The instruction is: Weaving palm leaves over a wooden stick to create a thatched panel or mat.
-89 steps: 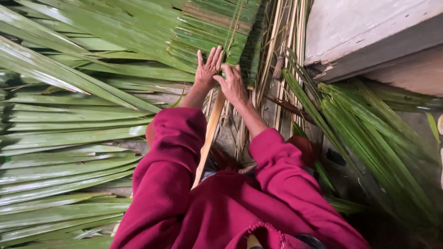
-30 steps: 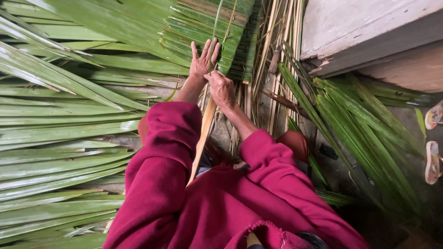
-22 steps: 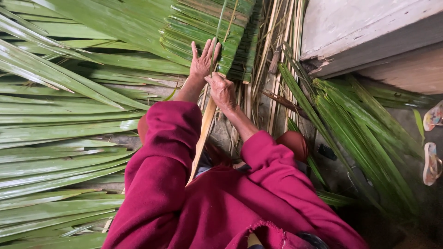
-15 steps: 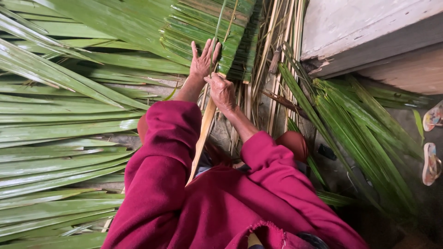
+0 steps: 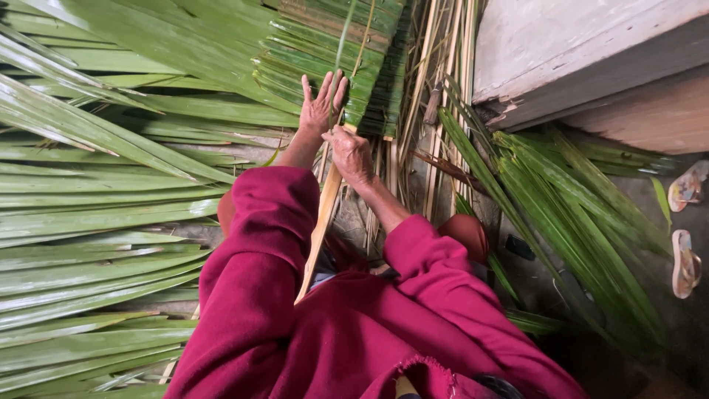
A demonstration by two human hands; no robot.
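Long green palm leaves cover the floor, and a folded stack of them forms a thatch panel just ahead of the person. The left hand lies spread flat on the panel's lower edge. The right hand, just beside it, is closed around a thin leaf strip above a pale wooden slat.

packages: none | labels: none | signs: none | screens: none — only leaves and wood in view
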